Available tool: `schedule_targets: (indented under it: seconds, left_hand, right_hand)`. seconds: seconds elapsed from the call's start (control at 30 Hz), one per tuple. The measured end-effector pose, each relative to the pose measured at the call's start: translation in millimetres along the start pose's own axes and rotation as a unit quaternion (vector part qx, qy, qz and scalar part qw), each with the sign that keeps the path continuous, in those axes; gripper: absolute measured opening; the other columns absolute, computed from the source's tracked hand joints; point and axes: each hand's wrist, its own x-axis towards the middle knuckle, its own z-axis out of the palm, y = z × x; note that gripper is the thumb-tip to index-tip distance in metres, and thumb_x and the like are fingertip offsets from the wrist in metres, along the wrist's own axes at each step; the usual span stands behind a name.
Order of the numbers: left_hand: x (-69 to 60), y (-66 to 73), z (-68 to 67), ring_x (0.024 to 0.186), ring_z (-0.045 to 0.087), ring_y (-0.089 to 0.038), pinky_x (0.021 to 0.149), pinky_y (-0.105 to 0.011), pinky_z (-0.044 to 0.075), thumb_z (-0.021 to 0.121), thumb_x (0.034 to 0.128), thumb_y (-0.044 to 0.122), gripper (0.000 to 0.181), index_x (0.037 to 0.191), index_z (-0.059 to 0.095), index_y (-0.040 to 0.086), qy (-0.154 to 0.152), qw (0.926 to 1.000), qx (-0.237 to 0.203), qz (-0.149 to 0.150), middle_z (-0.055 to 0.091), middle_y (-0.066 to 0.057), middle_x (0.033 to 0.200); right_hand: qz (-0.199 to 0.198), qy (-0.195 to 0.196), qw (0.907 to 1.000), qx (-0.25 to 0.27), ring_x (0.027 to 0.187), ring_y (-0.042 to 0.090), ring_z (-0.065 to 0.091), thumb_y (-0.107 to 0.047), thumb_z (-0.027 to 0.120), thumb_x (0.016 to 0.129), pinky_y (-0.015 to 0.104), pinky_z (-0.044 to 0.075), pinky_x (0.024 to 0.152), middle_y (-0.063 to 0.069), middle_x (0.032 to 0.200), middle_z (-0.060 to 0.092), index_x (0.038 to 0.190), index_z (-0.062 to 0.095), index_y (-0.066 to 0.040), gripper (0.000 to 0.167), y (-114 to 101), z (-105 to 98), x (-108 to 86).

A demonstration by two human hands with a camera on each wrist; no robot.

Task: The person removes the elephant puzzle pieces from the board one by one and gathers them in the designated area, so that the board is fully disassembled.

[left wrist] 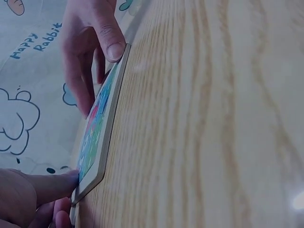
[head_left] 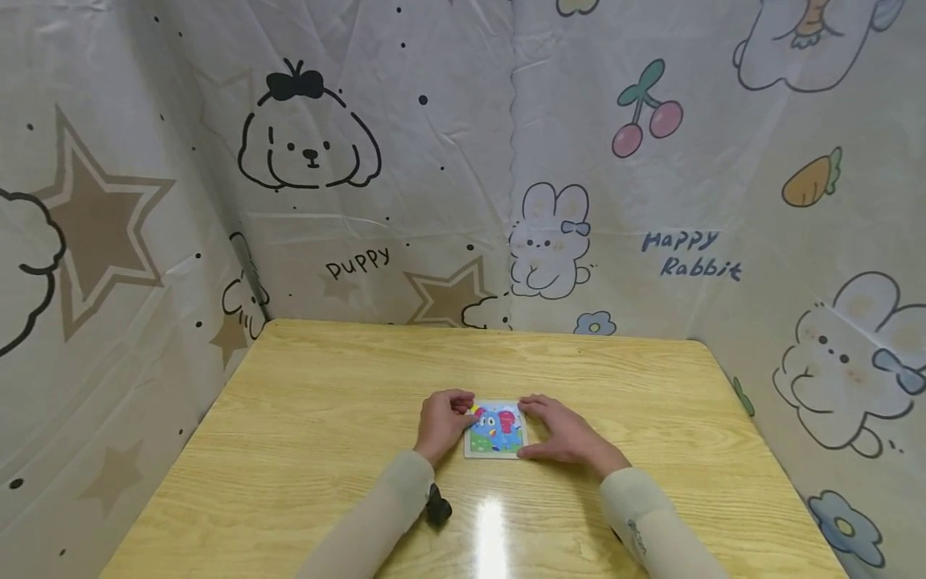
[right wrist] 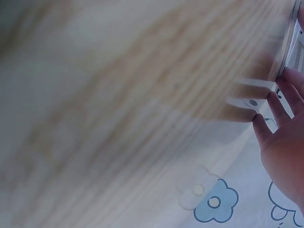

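A small square picture puzzle (head_left: 495, 430) with a pale wooden border lies on the table, showing a blue elephant with pink ears. At its left edge my left hand (head_left: 440, 425) pinches it, thumb on the upper face and fingers curled at the side. My right hand (head_left: 567, 434) holds the right side between the thumb at the near corner and the fingers at the far corner. In the left wrist view the board (left wrist: 98, 133) appears edge-on, almost flat to the wood. The right wrist view shows my right hand (right wrist: 285, 147) with several fingertips touching the tabletop.
The light wood table (head_left: 325, 386) reaches back to patterned curtains (head_left: 448, 161), which stand behind it and on both sides. Near my left cuff is a small black object (head_left: 437, 508), its kind unclear. Bright glare falls on the table's front part.
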Motion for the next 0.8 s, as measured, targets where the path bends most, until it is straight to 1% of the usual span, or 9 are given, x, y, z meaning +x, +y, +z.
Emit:
schedule_targets:
  seconds: [0.2,0.43,0.53,0.63,0.8]
  left_hand:
    - [1.8,0.3,-0.4,0.089,0.068,-0.015,0.084,-0.034,0.061,0.086,0.0812,0.0,0.032,0.112,0.078,0.004,-0.001,0.9999,-0.008,-0.007,0.076,-0.004,0.099]
    - [2.7,0.7,-0.6,0.087,0.068,-0.013,0.083,-0.032,0.061,0.086,0.0801,-0.002,0.033,0.112,0.078,0.005,0.004,0.9998,-0.015,-0.014,0.077,-0.003,0.097]
    - [2.5,0.5,-0.9,0.088,0.068,-0.014,0.083,-0.033,0.061,0.086,0.0805,-0.002,0.033,0.112,0.078,0.005,0.004,0.9998,-0.016,-0.013,0.077,-0.003,0.097]
    - [1.8,0.4,-1.5,0.09,0.068,-0.015,0.084,-0.034,0.061,0.085,0.0816,-0.001,0.033,0.113,0.078,0.005,0.002,0.9999,-0.013,-0.007,0.076,-0.003,0.099]
    - [1.3,-1.4,-2.1,0.092,0.068,-0.015,0.084,-0.033,0.061,0.083,0.0843,0.0,0.031,0.115,0.077,0.005,-0.007,0.9998,-0.002,0.019,0.076,-0.003,0.101]
  right_hand:
    - [0.0,0.001,1.0,-0.002,0.152,0.038,0.035,-0.05,0.085,0.083,0.061,0.031,0.122,0.01,0.163,0.041,0.153,0.051,-0.011,0.087,0.0,-0.4,-0.5]
    - [0.005,-0.002,0.9999,-0.011,0.153,0.037,0.034,-0.052,0.084,0.083,0.06,0.031,0.123,0.007,0.165,0.04,0.154,0.05,-0.014,0.087,1.6,0.9,-0.5]
    - [0.009,-0.003,0.9999,-0.008,0.153,0.037,0.033,-0.052,0.084,0.084,0.06,0.031,0.123,0.007,0.164,0.04,0.154,0.05,-0.014,0.087,0.9,0.9,-0.4]
    - [0.014,-0.003,0.9999,-0.003,0.153,0.037,0.033,-0.051,0.084,0.083,0.06,0.031,0.123,0.007,0.164,0.04,0.153,0.051,-0.014,0.086,-0.6,0.4,-0.4]
    - [0.013,-0.002,0.9999,0.001,0.153,0.037,0.034,-0.05,0.085,0.083,0.061,0.031,0.122,0.007,0.164,0.041,0.153,0.051,-0.013,0.086,-1.3,0.3,-0.7]
